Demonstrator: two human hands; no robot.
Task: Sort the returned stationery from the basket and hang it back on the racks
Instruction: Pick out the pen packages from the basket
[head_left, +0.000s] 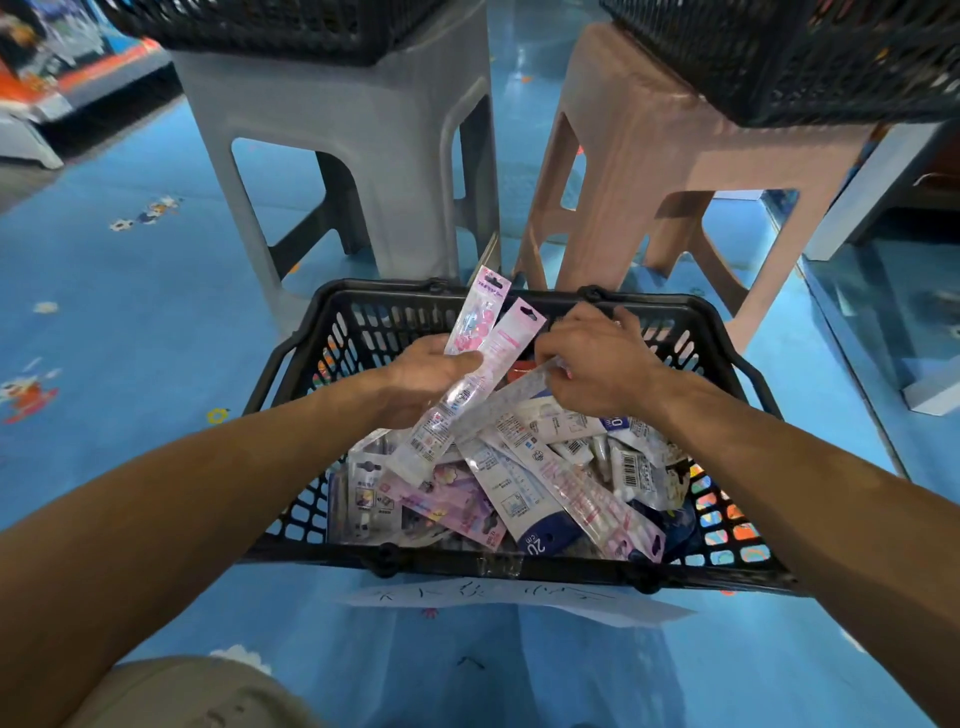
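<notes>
Blue shop floor (130, 364) with little cartoon prints, and two plastic stools ahead of me: a grey one (363, 156) and a pink one (649, 156), each with a black crate on top (grey's (260, 26), pink's (805, 57)). No racks in sight from here.

Right below me sits the basket (571, 569), a paper label (493, 597) taped to its near rim. Inside is a heap (550, 483) of slim packs lying every which way, barcodes up on a lot of them.

My left hand (431, 374) is wrapped round two long pink packs (470, 374). They run from near my wrist up and away, with the hang tabs at the far end. My right hand (597, 364) is next to it over the far half of the basket, fingers curled and pinching the end of a pale pack (514, 397) on top of the heap.

That pack slants back toward me and tucks under the two I'm holding — so I reckon it has to come out up and to the right. The right hand is already on it, so it's the one to pull.
</notes>
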